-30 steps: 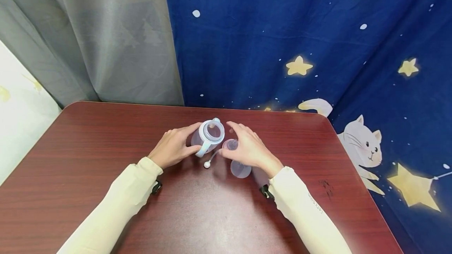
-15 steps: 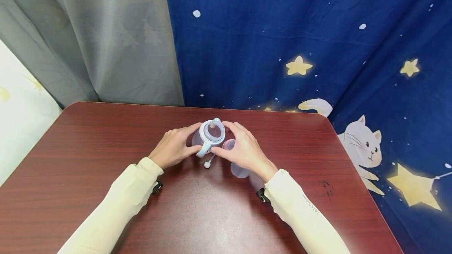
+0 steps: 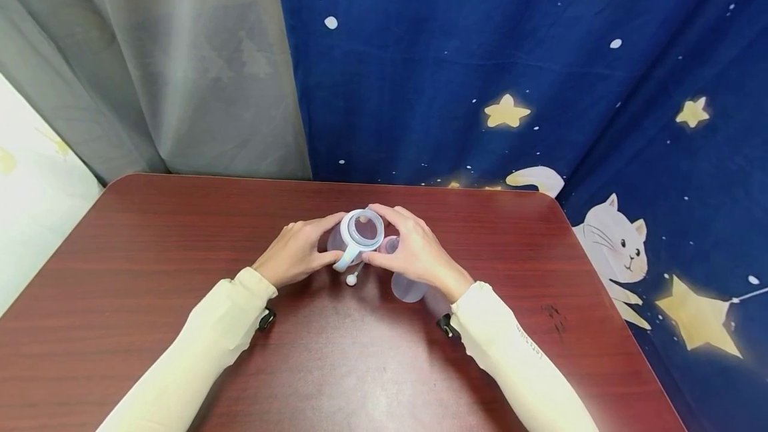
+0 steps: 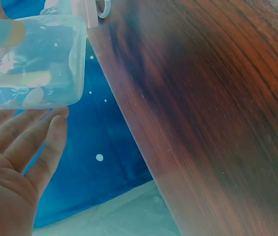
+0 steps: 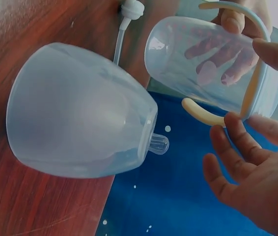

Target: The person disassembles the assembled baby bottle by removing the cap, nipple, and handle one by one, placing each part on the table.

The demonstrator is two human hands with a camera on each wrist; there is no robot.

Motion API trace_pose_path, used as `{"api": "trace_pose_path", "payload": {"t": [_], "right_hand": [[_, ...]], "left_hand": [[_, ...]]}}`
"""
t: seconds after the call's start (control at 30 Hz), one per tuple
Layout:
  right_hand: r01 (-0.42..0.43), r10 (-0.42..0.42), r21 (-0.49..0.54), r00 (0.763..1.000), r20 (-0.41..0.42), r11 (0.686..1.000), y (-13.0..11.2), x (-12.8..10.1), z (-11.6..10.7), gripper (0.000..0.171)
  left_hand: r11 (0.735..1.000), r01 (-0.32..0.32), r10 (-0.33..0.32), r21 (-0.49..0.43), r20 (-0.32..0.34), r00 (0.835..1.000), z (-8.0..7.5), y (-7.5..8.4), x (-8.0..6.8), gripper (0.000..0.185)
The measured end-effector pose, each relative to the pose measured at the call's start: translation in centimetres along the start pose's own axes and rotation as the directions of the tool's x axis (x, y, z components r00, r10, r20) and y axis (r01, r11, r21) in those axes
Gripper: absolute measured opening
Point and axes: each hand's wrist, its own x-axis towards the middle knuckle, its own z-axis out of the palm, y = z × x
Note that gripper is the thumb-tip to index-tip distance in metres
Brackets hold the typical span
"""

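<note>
A clear baby bottle (image 3: 343, 237) with a pale blue handled collar (image 3: 361, 231) is tilted just above the dark wood table (image 3: 150, 252). My left hand (image 3: 324, 240) grips its body from the left; its fingers (image 5: 212, 54) show through the plastic in the right wrist view. From the right, my right hand (image 3: 384, 235) curls over the collar, index finger on the far rim, thumb by the near handle. A translucent dome cap (image 3: 408, 287) lies on its side under the right palm. The straw with a white weight (image 3: 351, 279) lies on the table below the bottle.
The table's rounded far right corner (image 3: 549, 199) meets a blue star-and-cat cloth (image 3: 480, 72). A grey curtain (image 3: 150, 65) hangs behind the far left edge. In the left wrist view the table edge (image 4: 144, 162) runs beside the bottle (image 4: 36, 64).
My right hand has moved left from beside the dome cap onto the bottle's collar and closed round it. The left hand keeps its hold; the bottle barely shifted.
</note>
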Motion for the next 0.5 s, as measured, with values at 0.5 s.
{"api": "trace_pose_path", "payload": {"t": [0.5], "right_hand": [[0.024,-0.023,-0.006,0.996,0.087,1.0,0.26,0.26,-0.15,0.075]], "left_hand": [[1.0,-0.02,0.02,-0.007,0.019,1.0,0.38,-0.07,-0.34,0.062]]}}
